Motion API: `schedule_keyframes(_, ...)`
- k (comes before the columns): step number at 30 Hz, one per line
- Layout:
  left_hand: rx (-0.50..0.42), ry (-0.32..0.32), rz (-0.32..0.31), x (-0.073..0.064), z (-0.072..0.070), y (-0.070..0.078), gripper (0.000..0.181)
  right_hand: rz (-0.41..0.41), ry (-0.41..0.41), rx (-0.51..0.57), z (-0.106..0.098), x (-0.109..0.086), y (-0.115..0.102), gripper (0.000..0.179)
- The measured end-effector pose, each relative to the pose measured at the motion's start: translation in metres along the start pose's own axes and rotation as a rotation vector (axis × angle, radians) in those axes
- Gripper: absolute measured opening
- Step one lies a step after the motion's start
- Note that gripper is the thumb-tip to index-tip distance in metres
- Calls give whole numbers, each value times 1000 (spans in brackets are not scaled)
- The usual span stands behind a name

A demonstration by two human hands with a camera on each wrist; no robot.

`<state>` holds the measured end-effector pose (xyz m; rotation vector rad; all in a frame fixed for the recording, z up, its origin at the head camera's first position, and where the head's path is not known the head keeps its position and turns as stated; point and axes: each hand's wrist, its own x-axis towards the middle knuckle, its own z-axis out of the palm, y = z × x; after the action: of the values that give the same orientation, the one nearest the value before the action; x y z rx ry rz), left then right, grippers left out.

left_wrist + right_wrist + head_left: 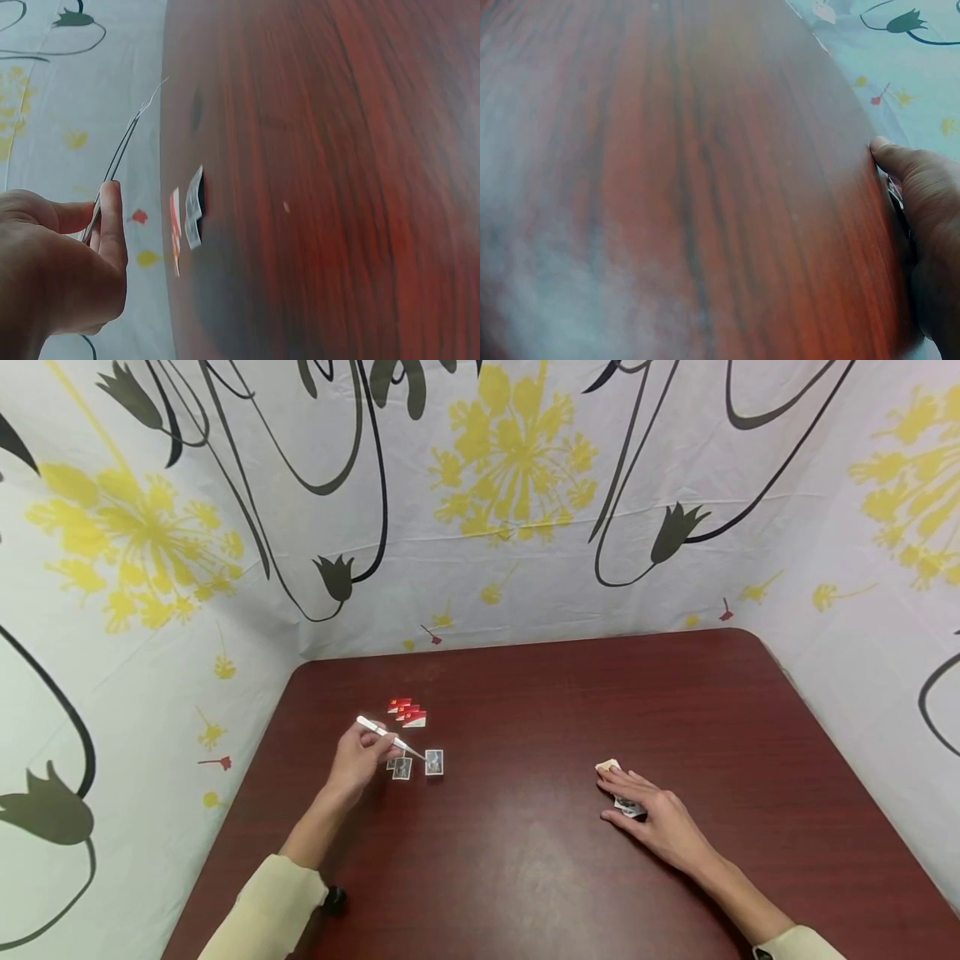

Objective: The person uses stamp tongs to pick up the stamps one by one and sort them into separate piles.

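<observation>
In the head view my left hand [358,762] pinches a pair of white tweezers [382,733] between thumb and fingers. At the tweezers' tips is a grey stamp-like paper piece [434,762] with a pale border; the left wrist view shows its thin edge [155,95] there, off the table. Similar grey stamps [402,768] lie overlapping just beside the left hand. On the right, my right hand [656,814] rests fingers spread over small paper pieces, a grey one [628,808] and an orange-and-white one [608,765]. The hand partly covers them.
Beyond the left hand, three red-and-white stamps [407,713] lie in an overlapping diagonal row. The dark reddish wooden table [525,860] meets a patterned cloth [517,585] along its back and sides. A small dark object [334,900] shows by the left sleeve.
</observation>
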<state>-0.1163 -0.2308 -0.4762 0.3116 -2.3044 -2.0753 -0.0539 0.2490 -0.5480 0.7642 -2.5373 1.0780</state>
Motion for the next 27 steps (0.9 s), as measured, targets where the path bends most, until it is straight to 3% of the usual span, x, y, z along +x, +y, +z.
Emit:
schedule_keyframes(7,25,23,-28,-3,-21,1,30,-4,0,2,0,0,-1,51)
schedule_keyframes(12,80,3,-34,-4,-30,0,30,-4,-1,5,-1,-1,-2,51)
schedule_keyframes(27,186,-73,-31,4,-44,-6,30,-16,0,-4,-1,0,-1,51)
